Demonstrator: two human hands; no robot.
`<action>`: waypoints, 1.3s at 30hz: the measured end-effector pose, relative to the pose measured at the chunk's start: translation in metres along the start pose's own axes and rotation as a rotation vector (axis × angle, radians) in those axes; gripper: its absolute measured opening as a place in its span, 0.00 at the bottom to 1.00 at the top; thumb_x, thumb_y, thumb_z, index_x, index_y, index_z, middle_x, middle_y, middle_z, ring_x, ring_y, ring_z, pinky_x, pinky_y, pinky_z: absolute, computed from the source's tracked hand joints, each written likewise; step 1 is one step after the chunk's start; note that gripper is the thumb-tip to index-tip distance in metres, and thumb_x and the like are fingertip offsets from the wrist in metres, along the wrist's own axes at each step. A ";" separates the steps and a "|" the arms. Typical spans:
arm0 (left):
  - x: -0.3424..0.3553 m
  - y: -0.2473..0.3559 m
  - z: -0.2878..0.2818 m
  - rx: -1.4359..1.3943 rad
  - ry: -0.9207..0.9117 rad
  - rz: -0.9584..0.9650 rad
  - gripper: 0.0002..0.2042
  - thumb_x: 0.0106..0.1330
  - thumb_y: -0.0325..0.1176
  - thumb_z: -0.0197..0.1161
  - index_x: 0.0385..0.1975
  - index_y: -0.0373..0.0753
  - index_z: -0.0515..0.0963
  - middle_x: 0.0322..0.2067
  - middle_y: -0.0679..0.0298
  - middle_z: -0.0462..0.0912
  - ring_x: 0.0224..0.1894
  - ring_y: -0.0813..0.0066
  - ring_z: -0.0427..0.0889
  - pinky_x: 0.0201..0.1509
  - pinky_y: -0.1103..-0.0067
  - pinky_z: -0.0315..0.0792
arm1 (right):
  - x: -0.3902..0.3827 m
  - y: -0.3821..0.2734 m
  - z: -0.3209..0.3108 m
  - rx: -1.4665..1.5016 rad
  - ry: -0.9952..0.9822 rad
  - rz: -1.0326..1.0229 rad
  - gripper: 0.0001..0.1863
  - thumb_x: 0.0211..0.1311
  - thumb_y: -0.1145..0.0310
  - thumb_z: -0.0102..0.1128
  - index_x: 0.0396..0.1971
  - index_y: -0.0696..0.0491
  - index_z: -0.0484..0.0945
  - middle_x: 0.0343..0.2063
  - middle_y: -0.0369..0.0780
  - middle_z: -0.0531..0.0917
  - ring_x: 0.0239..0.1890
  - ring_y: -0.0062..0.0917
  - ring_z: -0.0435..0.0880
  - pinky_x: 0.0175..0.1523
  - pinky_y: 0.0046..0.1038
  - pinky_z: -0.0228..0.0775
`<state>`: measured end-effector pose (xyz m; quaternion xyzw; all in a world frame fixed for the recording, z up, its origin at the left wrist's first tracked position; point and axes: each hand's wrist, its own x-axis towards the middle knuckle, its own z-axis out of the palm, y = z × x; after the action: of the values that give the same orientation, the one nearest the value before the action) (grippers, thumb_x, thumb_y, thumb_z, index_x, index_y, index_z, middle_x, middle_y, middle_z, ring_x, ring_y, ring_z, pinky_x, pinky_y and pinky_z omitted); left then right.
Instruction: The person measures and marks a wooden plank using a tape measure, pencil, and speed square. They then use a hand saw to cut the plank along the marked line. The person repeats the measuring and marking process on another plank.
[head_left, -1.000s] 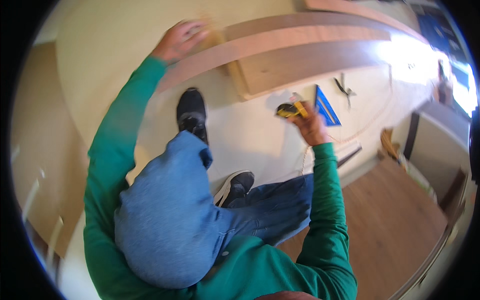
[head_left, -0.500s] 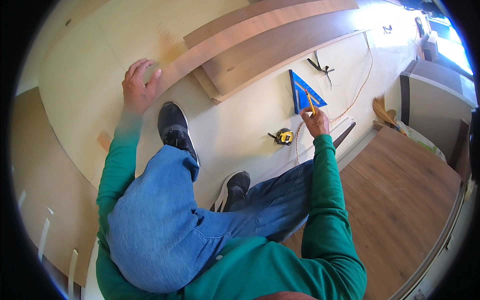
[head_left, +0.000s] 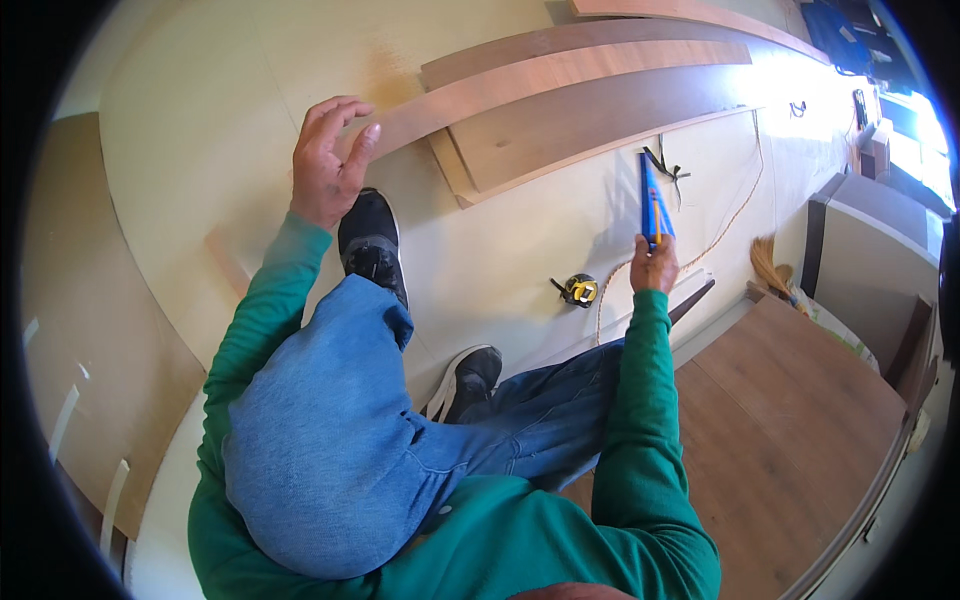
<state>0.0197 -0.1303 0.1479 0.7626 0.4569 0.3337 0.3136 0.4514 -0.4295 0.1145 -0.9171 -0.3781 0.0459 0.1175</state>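
Observation:
My left hand [head_left: 328, 165] is over the left part of a long narrow wooden board [head_left: 530, 85], its fingers curved and apart from the thumb. Whether it touches the board cannot be told. The board passes under my left forearm, and its end shows beyond the sleeve. My right hand [head_left: 654, 267] is closed on a blue triangular speed square [head_left: 652, 200], seen nearly edge-on, with a yellow pencil [head_left: 658, 222] in the same grip. On the floor to the left of that hand lies a yellow and black tape measure [head_left: 579, 291].
Wider boards [head_left: 600, 110] lie under the narrow one. Another board [head_left: 690, 12] lies farther back. Black straps [head_left: 668, 168] and a thin rope [head_left: 735, 213] are on the floor. At the right are a straw broom [head_left: 770, 268], a grey cabinet [head_left: 870, 260] and a brown wooden panel [head_left: 790, 410].
My right hand has picked the speed square up off the floor, still holding the pencil. My left hand appears farther right and slightly higher in view; the whole view has shifted too.

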 end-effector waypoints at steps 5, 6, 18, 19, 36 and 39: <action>0.018 0.047 -0.012 -0.010 -0.136 0.208 0.21 0.63 0.39 0.76 0.54 0.40 0.82 0.58 0.54 0.79 0.61 0.56 0.78 0.63 0.64 0.74 | -0.025 -0.088 -0.055 0.040 0.135 -0.181 0.09 0.65 0.70 0.68 0.38 0.57 0.77 0.34 0.47 0.82 0.41 0.47 0.82 0.47 0.45 0.72; 0.023 0.063 -0.014 -0.038 -0.200 0.269 0.24 0.60 0.41 0.77 0.56 0.41 0.82 0.59 0.55 0.78 0.62 0.55 0.77 0.65 0.63 0.73 | -0.030 -0.104 -0.055 0.086 0.165 -0.247 0.08 0.65 0.71 0.68 0.38 0.57 0.78 0.33 0.46 0.82 0.41 0.46 0.82 0.47 0.45 0.72; 0.008 0.055 -0.030 0.429 -0.604 0.033 0.69 0.38 0.54 0.86 0.82 0.44 0.46 0.74 0.44 0.61 0.73 0.43 0.66 0.76 0.54 0.59 | -0.031 -0.267 0.024 0.485 -0.161 -0.887 0.11 0.50 0.78 0.63 0.34 0.47 0.82 0.30 0.40 0.73 0.38 0.40 0.77 0.43 0.41 0.70; 0.008 0.043 -0.031 0.433 -0.600 -0.018 0.69 0.38 0.54 0.86 0.82 0.44 0.46 0.74 0.44 0.61 0.73 0.44 0.66 0.76 0.55 0.59 | -0.032 -0.279 0.036 0.493 -0.171 -0.891 0.11 0.51 0.78 0.63 0.34 0.46 0.82 0.30 0.40 0.73 0.37 0.40 0.77 0.42 0.40 0.70; 0.009 -0.036 0.010 0.174 -0.393 -0.019 0.49 0.48 0.44 0.83 0.74 0.47 0.66 0.55 0.49 0.78 0.56 0.48 0.81 0.63 0.61 0.76 | -0.040 -0.299 0.085 0.730 -0.237 -0.090 0.09 0.68 0.63 0.69 0.42 0.52 0.86 0.29 0.38 0.86 0.30 0.23 0.81 0.42 0.28 0.76; 0.009 -0.031 0.009 0.211 -0.368 -0.025 0.49 0.48 0.43 0.83 0.74 0.47 0.66 0.54 0.48 0.79 0.55 0.49 0.82 0.62 0.61 0.78 | -0.042 -0.292 0.091 0.822 -0.299 0.116 0.10 0.69 0.63 0.68 0.40 0.54 0.86 0.26 0.43 0.84 0.29 0.31 0.83 0.42 0.31 0.77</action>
<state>0.0154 -0.1122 0.1204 0.8334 0.4338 0.1353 0.3145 0.2066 -0.2418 0.0994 -0.7972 -0.2889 0.3313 0.4137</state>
